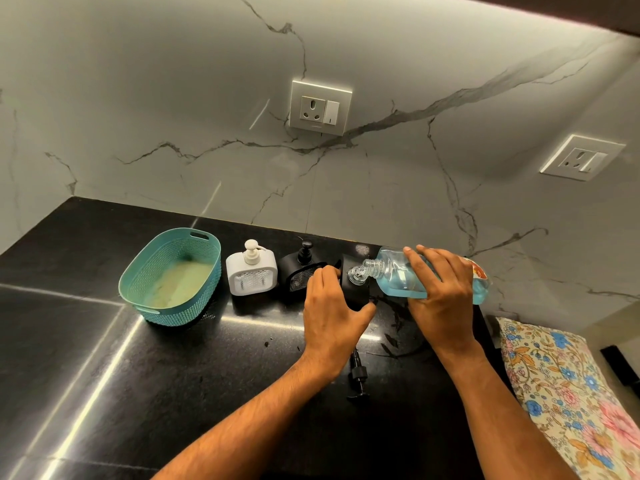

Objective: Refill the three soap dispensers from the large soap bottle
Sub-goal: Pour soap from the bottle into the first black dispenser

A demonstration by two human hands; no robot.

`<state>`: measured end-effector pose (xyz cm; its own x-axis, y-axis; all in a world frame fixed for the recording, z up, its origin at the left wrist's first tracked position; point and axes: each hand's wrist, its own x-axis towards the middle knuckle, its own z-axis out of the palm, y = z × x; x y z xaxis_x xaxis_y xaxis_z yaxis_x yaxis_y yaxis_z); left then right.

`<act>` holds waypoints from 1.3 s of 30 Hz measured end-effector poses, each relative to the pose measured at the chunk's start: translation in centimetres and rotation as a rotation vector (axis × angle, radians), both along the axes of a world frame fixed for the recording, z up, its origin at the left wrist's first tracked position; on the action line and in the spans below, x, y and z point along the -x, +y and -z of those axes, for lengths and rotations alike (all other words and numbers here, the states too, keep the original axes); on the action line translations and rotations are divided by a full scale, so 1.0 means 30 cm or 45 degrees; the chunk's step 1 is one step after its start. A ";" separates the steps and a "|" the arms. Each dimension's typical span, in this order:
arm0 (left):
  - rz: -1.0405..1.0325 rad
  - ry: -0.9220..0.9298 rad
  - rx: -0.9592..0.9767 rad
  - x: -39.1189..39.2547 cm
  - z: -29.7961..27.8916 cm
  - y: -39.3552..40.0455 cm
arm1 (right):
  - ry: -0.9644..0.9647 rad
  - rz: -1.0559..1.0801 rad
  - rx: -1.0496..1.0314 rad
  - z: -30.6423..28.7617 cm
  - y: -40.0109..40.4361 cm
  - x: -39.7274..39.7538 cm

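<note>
Under right fingers (420, 254), tilted soap bottle (398, 275)

teal basket (145, 271), two wall sockets (320, 108), floral cloth (568, 382), black counter (104, 358)

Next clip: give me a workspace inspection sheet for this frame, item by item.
Surface: black stone counter, glossy, dark specks near the hands.
Job's things: large soap bottle tipped, neck over open black dispenser; second black dispenser and white dispenser have pumps on; loose pump lies on the counter.
Clutter: teal basket; floral cloth.
Hands: left hand grips the open dispenser; right hand grips the bottle.
Cables: nothing seen.
Surroundings: marble wall, two sockets.
</note>
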<state>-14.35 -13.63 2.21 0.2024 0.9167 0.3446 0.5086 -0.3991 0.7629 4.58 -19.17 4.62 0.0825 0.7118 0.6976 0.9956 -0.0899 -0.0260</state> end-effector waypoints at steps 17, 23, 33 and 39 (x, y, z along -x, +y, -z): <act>0.008 -0.007 -0.009 0.005 -0.004 -0.001 | -0.013 -0.007 0.012 -0.012 -0.001 0.002; 0.009 -0.010 -0.012 0.000 0.002 0.002 | -0.013 -0.009 0.010 -0.013 -0.001 0.002; -0.003 -0.047 -0.016 -0.002 0.004 0.000 | 0.073 0.004 0.015 0.009 0.000 0.004; 0.002 -0.057 -0.023 0.000 0.005 0.001 | 0.165 -0.002 0.015 0.016 0.005 0.020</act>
<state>-14.36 -13.60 2.06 0.1877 0.9099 0.3700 0.4734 -0.4138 0.7776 3.97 -19.02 4.14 0.1702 0.7200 0.6728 0.9841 -0.0894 -0.1533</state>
